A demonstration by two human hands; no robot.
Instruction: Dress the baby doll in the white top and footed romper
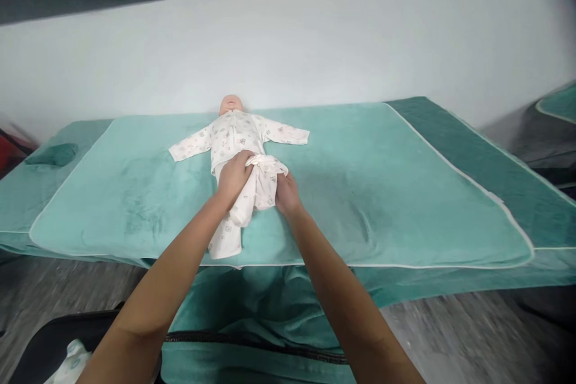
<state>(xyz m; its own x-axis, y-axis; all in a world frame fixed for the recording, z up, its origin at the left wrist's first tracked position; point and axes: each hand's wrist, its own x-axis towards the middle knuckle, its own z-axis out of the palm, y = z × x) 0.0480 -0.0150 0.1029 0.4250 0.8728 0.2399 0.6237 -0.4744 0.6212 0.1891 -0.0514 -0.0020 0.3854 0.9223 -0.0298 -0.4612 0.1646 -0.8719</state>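
Observation:
A baby doll [231, 104] lies on its back on a teal towel [360, 192], head toward the wall, dressed in a white printed sleepsuit [234, 135] with both sleeves spread out. My left hand [234, 177] grips the bunched fabric at the doll's waist. My right hand [287, 193] holds the bunched-up leg of the sleepsuit on the doll's other side. The other sleepsuit leg [228, 234] trails flat toward the near edge of the towel.
The towel covers a low table draped in darker teal cloth [472, 144]. A rolled teal cloth [54, 155] lies at the far left. A dark bag [49, 342] with a printed white garment [72, 360] sits bottom left. A pale wall stands behind.

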